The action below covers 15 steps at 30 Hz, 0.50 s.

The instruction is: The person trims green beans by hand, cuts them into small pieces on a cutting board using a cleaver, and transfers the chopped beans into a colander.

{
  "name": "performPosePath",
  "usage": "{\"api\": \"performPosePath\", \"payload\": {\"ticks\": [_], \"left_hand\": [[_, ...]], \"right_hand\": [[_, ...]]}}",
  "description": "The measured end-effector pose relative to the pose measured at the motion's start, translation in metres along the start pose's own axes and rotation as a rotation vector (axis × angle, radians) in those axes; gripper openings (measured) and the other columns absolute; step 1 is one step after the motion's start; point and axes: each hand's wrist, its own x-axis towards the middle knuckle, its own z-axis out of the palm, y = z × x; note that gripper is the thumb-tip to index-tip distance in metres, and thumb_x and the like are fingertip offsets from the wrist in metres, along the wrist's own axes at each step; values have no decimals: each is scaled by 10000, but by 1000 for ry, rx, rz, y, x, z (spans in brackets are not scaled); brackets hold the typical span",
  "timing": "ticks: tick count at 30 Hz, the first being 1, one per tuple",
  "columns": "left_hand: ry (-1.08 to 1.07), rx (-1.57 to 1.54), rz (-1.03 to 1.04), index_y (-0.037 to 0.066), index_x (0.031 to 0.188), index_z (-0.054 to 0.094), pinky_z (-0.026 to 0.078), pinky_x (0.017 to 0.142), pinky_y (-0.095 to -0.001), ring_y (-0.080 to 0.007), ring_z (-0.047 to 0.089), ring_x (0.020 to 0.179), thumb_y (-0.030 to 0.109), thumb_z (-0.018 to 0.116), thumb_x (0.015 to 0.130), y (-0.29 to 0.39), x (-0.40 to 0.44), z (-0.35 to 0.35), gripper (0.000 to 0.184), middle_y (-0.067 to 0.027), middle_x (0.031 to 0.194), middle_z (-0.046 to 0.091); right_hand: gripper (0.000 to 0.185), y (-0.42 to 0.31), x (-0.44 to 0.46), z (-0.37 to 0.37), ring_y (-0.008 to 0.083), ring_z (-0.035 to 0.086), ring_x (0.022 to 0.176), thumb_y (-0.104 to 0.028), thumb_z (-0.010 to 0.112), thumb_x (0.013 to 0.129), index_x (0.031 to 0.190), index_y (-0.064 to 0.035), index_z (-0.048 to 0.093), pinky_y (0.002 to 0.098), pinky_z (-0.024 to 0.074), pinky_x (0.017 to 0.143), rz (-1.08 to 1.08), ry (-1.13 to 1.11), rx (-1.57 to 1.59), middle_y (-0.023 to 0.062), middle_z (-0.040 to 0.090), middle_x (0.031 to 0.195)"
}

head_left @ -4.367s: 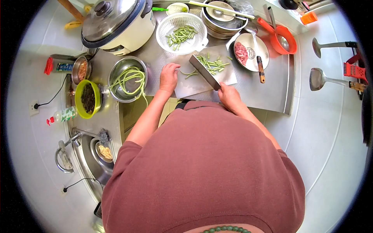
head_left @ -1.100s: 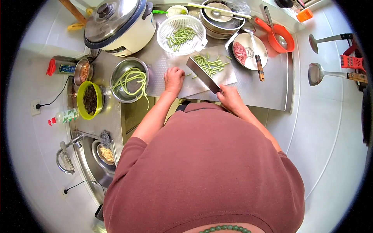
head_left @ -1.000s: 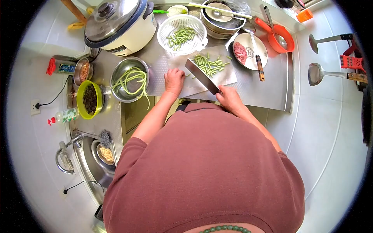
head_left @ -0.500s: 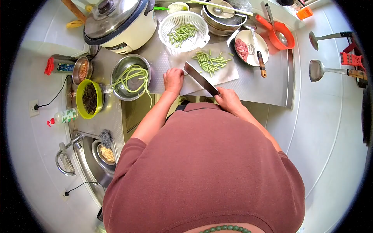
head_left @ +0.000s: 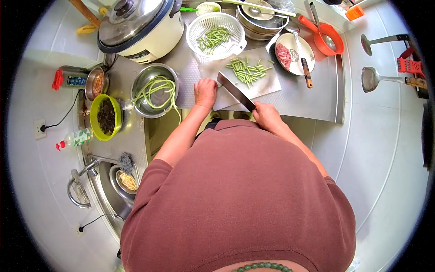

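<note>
My right hand is wrapped round the handle end of a cleaver, whose blade slants up and left over a white cutting board. Cut green bean pieces lie on the board, right of the blade. My left hand is closed at the board's left edge, close to the blade; a bit of green shows by its fingertips, probably a bean, mostly hidden. Long uncut beans lie in a steel bowl to the left, with ends over its rim. Behind the board, a white basket holds more cut pieces.
A rice cooker stands at the back left. Right of the board are a plate with meat and a red strainer. A green bowl, a bottle and a sink are at the left.
Since the oldest frame, the long bean on the board by my left hand has gone from view, and my left fingers have closed. The cleaver has shifted slightly left and down.
</note>
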Motion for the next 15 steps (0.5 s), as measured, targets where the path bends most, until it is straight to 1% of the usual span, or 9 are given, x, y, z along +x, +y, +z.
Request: {"api": "performPosePath", "payload": {"ticks": [3,6,9,12,15], "left_hand": [[12,2,21,138,726,604,409,738,-398,-260,546,824,141,625,755,0,0,-1,35,-38,794,574],[2,12,15,135,728,604,410,744,-402,-263,546,828,142,622,757,0,0,-2,34,-40,793,572],[-9,19,-4,132,723,604,410,749,-409,-268,549,829,145,618,757,1,1,-3,39,-46,787,577],[-35,-18,-20,110,734,638,420,744,-431,-304,571,822,154,609,774,2,2,-4,67,-89,774,620],[-106,14,-21,106,747,654,431,730,-437,-307,590,820,160,605,777,4,5,-9,78,-97,770,640]], "right_hand": [[143,7,3,12,448,608,774,-144,515,846,934,-44,568,531,486,700,-13,17,-13,240,629,787],[151,11,4,17,448,607,777,-149,512,850,946,-46,568,532,485,705,-22,65,37,240,628,791],[158,11,4,13,448,607,785,-152,511,853,950,-45,575,528,484,707,8,42,52,244,629,800],[163,13,5,12,444,599,800,-159,555,828,919,-25,571,502,484,707,28,65,111,242,620,797],[174,18,5,11,437,603,804,-164,561,828,918,-17,581,488,485,709,-7,67,125,240,622,796]]}}
